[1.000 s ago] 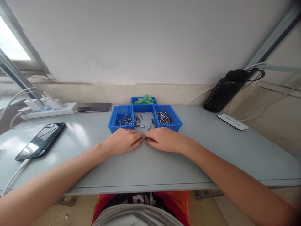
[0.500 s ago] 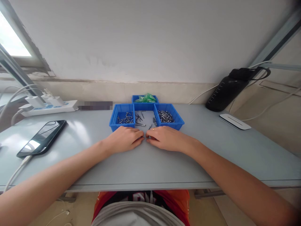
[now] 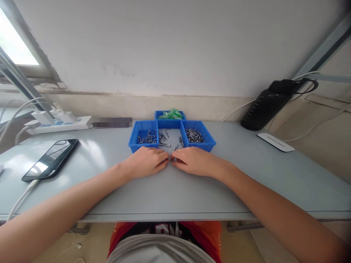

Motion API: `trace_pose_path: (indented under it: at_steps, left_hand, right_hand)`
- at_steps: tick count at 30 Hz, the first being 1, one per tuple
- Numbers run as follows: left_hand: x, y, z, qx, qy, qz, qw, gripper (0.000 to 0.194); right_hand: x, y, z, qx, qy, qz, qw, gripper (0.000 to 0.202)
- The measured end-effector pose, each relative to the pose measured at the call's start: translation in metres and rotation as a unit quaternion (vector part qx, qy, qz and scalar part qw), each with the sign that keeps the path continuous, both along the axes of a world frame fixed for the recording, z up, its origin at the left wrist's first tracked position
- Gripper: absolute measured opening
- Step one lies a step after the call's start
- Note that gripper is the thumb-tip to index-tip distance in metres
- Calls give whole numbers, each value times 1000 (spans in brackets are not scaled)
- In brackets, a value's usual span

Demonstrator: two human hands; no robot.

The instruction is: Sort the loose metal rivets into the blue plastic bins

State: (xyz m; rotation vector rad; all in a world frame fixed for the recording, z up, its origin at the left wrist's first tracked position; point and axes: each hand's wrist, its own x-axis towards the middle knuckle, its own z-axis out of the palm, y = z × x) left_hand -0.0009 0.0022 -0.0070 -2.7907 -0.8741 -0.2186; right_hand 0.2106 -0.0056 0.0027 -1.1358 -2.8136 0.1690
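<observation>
Bare left hand [image 3: 146, 160] and right hand [image 3: 194, 160] meet on grey table [image 3: 170, 193], near blue plastic bins [image 3: 169, 124]
Loose silvery pins [image 3: 164, 144] lie just beyond; fingers of both pinched nearly closed on small slim metal piece [image 3: 170, 160] between the tips, mostly hidden, axis seemingly crosswise, pointing end cannot tell

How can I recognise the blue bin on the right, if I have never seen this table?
On the table before the wall, look just beyond the right hand. There stands the right blue bin. Its small metal pieces lie thickly, whereas the left blue bin shows fewer and the back blue bin holds green plastic.
</observation>
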Motion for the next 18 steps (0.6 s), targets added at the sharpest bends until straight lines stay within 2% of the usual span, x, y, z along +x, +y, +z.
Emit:
trace_pose_path:
  at_steps: [18]
  left_hand:
    - [0, 1, -1, -9, -6, -2, 1000, 29]
  right_hand:
    - [-2, -1, 3, -15, 11, -3, 1000, 17]
